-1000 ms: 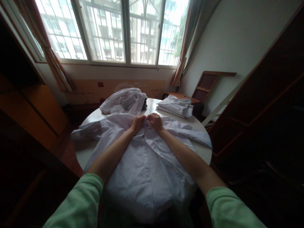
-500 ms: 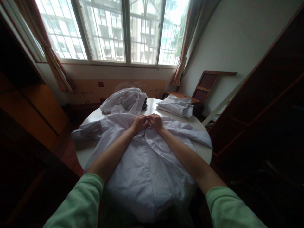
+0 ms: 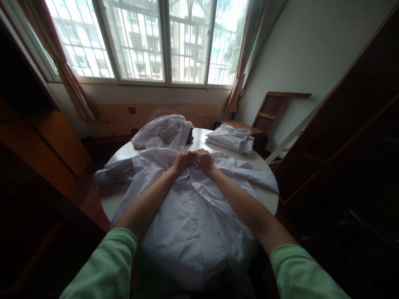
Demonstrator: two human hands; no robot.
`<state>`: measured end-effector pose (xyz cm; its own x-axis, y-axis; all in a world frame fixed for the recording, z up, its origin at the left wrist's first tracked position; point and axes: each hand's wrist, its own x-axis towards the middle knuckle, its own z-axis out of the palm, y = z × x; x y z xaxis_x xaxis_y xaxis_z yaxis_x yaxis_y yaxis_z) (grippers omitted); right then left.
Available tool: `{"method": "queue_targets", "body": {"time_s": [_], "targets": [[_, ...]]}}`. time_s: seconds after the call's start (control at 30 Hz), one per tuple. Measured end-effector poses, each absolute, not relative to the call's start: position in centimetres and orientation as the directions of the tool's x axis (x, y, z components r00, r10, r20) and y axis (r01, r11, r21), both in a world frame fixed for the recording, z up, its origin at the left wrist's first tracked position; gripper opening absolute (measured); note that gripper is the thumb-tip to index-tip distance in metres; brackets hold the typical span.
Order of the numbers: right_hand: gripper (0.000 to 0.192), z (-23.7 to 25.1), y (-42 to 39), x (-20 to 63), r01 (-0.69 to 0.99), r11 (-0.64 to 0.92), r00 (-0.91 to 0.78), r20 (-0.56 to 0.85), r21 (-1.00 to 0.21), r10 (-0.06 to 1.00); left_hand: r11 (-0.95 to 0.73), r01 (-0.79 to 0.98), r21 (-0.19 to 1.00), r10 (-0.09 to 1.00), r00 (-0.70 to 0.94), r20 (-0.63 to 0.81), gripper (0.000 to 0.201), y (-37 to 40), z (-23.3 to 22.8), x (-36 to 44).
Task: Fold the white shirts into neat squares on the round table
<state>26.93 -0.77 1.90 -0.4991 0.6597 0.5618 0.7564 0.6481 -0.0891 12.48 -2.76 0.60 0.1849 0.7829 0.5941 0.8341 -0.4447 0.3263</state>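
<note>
A white long-sleeved shirt (image 3: 174,216) lies spread over the round white table (image 3: 109,203), its sleeves out to both sides and its lower part hanging over the near edge. My left hand (image 3: 182,162) and my right hand (image 3: 203,160) meet at the collar area, fingers bent and closed on the fabric. The fingertips of both hands nearly touch, and the exact bit of cloth between them is hidden. Creases run down the shirt front below the hands.
Behind the shirt on the table, a loose heap of white clothes (image 3: 165,131) sits at the left and a folded white stack (image 3: 230,139) at the right. A wooden chair (image 3: 271,110) stands beyond, by the wall. Dark wooden furniture (image 3: 327,141) leans in on the right.
Both hands stay at the collar, with only a slight shift of the left hand's fingers. The shirt and the other clothes lie as before.
</note>
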Motion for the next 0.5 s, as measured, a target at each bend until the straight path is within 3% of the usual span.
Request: {"method": "queue_targets", "body": {"time_s": [0.23, 0.5], "targets": [[0.022, 1.45, -0.21, 27.06, 0.742, 0.648, -0.438, 0.606, -0.174, 0.664, -0.433, 0.831, 0.348, 0.78, 0.152, 0.607, 0.02, -2.89, 0.8, 12.5], [0.015, 1.37, -0.24, 27.02, 0.745, 0.647, -0.42, 0.638, -0.163, 0.645, -0.422, 0.826, 0.374, 0.777, 0.117, 0.619, 0.02, -2.91, 0.9, 12.57]]}}
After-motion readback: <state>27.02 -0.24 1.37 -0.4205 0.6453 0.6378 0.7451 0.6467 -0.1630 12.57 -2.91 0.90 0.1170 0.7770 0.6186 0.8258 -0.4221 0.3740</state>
